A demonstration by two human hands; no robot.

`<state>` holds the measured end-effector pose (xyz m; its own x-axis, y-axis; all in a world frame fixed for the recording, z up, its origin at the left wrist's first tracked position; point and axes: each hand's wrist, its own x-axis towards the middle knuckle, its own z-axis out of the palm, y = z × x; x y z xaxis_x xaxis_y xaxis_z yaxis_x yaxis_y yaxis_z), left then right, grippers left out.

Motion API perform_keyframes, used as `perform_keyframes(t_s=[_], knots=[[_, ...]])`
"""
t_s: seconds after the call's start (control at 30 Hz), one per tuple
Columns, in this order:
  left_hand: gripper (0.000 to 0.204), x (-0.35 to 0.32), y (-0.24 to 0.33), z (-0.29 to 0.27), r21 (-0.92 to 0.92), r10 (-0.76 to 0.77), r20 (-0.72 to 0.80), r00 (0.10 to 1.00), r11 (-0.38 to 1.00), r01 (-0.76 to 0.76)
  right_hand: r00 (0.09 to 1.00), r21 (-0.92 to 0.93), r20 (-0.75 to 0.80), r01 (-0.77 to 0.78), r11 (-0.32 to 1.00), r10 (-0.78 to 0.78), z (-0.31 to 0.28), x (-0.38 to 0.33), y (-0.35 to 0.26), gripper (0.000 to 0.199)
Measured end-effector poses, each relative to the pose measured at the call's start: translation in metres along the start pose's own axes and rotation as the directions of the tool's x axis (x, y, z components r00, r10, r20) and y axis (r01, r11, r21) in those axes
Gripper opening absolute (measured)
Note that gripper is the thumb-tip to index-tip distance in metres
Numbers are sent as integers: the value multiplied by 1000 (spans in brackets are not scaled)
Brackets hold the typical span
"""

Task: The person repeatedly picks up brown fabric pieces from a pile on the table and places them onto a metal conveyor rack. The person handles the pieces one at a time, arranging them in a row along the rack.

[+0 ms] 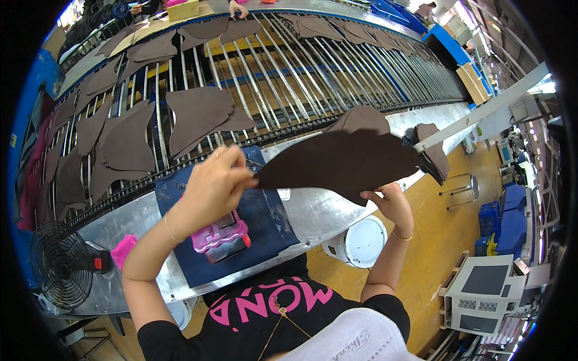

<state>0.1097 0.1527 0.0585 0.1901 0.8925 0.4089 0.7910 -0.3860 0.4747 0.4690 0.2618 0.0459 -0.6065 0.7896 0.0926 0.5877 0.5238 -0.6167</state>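
Both of my hands hold up a large dark brown cut piece of sheet material [337,159], leaf-shaped with a wavy far edge. My left hand [217,186] pinches its pointed left tip. At the near edge, toward the right, my right hand [390,206] has the piece between thumb and fingers. It hangs above the metal table and a dark blue mat [271,225]. Below my left hand a pink case with a clear, dark-looking front [221,239] rests on the mat. Another brown piece [361,120] shows partly behind the held one.
Beyond the table runs a conveyor of metal bars [265,78] carrying several brown pieces [201,117]. A black fan [63,265] stands at the left. More brown pieces [435,150] hang by a slanted white beam [481,108]. A white bucket [358,240] stands under the table edge. Across the conveyor, another person's hand [238,9] touches a piece.
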Motion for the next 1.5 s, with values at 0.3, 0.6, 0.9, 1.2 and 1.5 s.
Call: perform_keyframes(t_s=[0.3, 0.6, 0.9, 1.2, 1.5], knots=[[7, 109, -18, -48, 393, 335, -374, 865, 902, -180, 859, 187, -512, 93, 978, 17, 8, 63, -24, 34], [19, 112, -38, -64, 692, 356, -293, 887, 720, -60, 989, 377, -149, 74, 923, -19, 106, 162, -69, 13], [44, -24, -17, -112, 397, 34, -535, 844, 892, 216, 998, 843, 13, -44, 537, 61, 186, 219, -53, 18], [41, -174, -17, -88, 25, -468, -684, 560, 752, 659, 954, 864, 219, -286, 414, 202, 235, 297, -43, 11], [39, -200, -21, -78, -99, -578, -695, 428, 667, 739, 888, 857, 392, -447, 256, 239, 302, 339, -72, 12]])
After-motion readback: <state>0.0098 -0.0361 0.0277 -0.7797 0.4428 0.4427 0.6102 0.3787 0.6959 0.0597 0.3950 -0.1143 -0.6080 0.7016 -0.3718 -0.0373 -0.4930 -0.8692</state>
